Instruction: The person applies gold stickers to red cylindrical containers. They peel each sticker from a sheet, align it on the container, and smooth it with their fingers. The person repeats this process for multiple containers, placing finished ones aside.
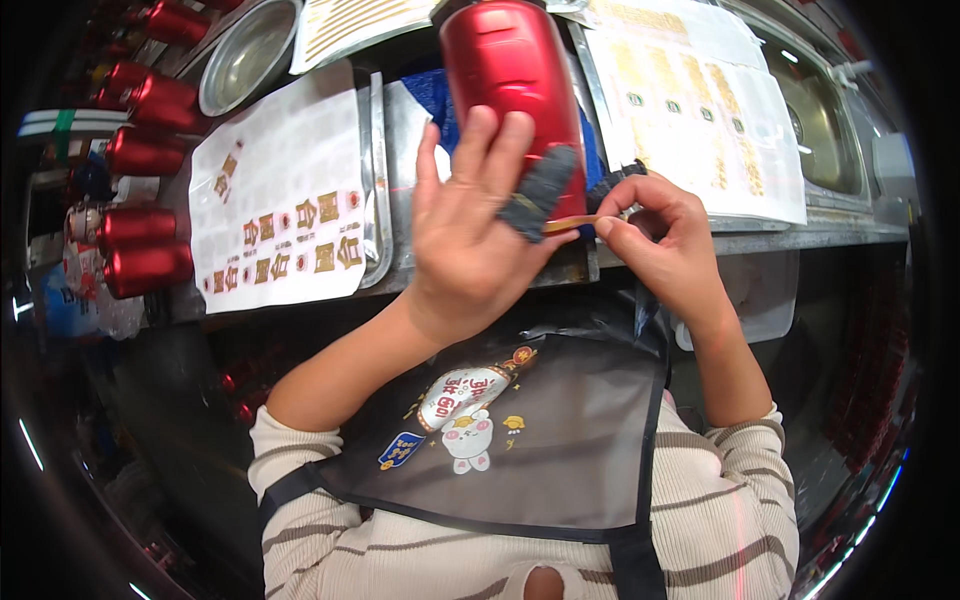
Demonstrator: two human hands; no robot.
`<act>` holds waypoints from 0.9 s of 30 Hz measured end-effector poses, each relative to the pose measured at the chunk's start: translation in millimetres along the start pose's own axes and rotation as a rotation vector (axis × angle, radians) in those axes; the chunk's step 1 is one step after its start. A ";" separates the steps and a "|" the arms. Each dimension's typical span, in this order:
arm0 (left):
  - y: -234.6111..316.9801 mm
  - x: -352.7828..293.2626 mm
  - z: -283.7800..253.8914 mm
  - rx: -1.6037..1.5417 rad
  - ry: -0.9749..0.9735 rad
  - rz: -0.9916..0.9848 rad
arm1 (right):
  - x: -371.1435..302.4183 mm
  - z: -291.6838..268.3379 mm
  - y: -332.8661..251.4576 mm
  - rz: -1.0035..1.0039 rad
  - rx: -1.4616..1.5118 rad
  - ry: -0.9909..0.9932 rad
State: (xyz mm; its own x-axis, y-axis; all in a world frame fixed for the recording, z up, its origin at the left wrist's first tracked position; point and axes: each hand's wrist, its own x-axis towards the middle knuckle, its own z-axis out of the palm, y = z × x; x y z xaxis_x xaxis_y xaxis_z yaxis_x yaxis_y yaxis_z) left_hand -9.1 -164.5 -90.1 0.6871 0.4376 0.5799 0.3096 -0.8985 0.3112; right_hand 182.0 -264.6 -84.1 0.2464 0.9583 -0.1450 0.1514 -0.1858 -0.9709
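My left hand (470,230) grips a glossy red bottle (510,70) from below, fingers spread up its side, with a dark grey cloth pad (540,190) pressed under the thumb. My right hand (655,230) pinches a small gold sticker strip (572,222) against the bottle's lower edge, thumb and forefinger closed on it. The bottle is tilted away from me over a metal tray (400,140).
A white sheet of gold sticker squares (285,200) lies on the left tray. More sticker sheets (700,110) lie at right by a steel sink (820,120). Several red bottles (145,150) lie at far left beside a steel bowl (245,55). A dark apron covers my lap.
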 end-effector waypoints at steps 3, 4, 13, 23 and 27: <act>-7.6 -11.4 -2.8 -0.116 0.019 -0.066 | -1.1 -2.2 -1.1 0.032 0.036 -0.016; -9.3 -17.3 -5.3 -0.147 0.009 -0.090 | -1.6 -2.1 -1.1 0.020 0.021 -0.019; -7.6 -51.1 -17.2 -0.014 -0.084 -0.040 | -4.4 -9.6 -7.1 0.112 0.169 -0.058; 3.6 -4.6 -18.2 0.166 -0.020 0.200 | 5.6 -6.1 2.3 0.100 0.186 -0.069; 13.2 10.6 -2.9 0.163 0.007 0.181 | 6.9 -2.3 9.2 0.074 0.185 -0.052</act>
State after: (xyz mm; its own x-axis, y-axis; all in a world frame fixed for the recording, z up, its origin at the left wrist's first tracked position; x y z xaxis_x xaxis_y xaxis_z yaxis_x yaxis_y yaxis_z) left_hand 0.4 -171.6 -77.6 0.7365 0.2691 0.6206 0.2848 -0.9555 0.0764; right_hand 187.3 -260.2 -93.6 0.1997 0.9543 -0.2222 -0.0452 -0.2175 -0.9750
